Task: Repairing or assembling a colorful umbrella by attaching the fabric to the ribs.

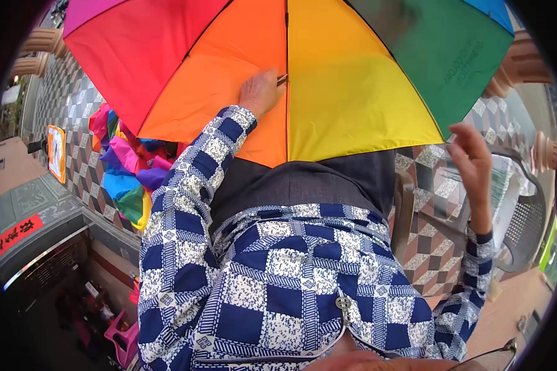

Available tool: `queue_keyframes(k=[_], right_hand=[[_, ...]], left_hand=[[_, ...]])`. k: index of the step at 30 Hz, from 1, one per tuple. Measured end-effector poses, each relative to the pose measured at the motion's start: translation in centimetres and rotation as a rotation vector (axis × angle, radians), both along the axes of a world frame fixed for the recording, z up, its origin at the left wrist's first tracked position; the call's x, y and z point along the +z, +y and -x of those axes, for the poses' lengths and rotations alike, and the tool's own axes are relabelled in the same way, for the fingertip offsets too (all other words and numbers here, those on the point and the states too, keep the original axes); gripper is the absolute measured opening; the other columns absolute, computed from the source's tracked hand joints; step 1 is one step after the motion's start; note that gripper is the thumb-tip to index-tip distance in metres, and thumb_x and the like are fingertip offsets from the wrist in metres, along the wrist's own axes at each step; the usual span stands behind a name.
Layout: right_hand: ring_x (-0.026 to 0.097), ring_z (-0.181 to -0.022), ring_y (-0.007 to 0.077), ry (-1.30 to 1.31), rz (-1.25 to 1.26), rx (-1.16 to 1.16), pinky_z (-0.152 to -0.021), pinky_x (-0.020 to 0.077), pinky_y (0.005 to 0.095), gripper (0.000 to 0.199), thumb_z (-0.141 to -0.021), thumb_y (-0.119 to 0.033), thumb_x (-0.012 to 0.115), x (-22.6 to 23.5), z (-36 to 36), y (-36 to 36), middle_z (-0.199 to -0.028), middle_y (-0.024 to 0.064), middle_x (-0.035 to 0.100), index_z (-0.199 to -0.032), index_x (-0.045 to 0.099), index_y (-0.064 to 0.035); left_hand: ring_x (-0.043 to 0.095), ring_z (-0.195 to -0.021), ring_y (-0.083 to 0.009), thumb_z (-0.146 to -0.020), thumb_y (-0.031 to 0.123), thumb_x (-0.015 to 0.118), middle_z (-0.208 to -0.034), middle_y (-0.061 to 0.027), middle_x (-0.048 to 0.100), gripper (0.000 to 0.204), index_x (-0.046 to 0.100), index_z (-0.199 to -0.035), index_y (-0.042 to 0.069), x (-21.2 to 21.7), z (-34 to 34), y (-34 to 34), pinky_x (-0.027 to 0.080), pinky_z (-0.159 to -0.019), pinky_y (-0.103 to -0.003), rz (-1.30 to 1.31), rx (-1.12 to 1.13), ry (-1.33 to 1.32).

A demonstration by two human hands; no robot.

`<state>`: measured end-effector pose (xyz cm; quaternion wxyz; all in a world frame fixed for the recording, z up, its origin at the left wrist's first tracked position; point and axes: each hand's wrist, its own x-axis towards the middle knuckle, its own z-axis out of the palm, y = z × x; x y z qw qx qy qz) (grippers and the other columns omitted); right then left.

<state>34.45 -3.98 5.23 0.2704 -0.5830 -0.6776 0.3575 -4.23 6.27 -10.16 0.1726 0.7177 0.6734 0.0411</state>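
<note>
Evidently your left hand (261, 91) pinches a rib of the open rainbow umbrella (346, 80) to steady it, while your right hand (473, 157) hangs open and empty beside the canopy's edge.

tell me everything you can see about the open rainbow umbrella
The umbrella is open, its canopy spread over the person's lap and filling the upper picture. Its smooth fabric panels run pink, red, orange, yellow, green and blue, split by dark ribs. Small dark print marks the green panel. The left hand rests on the orange panel, pinching at the rib beside the yellow one. The right hand hangs open just off the canopy's lower right edge, not touching it.
</note>
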Motion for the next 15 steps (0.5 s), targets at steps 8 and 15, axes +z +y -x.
queue_keyframes(k=[8,15], right_hand=[[0.056,-0.072,0.0282,-0.46,-0.414,0.745,-0.067,0.0439,0.0388,0.008,-0.072,-0.014,0.057,-15.4,13.5,2.7,-0.075,0.0104,0.056,-0.073,0.054,-0.0064],[0.058,-0.072,0.0279,-0.249,-0.367,0.697,-0.061,0.0458,0.0389,0.01,-0.072,-0.016,0.055,-13.0,12.8,3.4,-0.073,0.0099,0.057,-0.069,0.056,-0.0064]], left_hand=[[0.06,-0.083,-0.032,-0.078,0.021,0.062,-0.087,-0.0138,0.061,0.018,0.058,-0.089,0.006,2.5,2.9,1.0,0.048,-0.067,-0.042,-0.4,0.145,-0.062],[0.059,-0.081,-0.0341,-0.08,0.025,0.061,-0.09,-0.0141,0.06,0.019,0.058,-0.089,0.009,2.2,5.6,2.0,0.048,-0.067,-0.044,-0.354,0.17,0.038]])
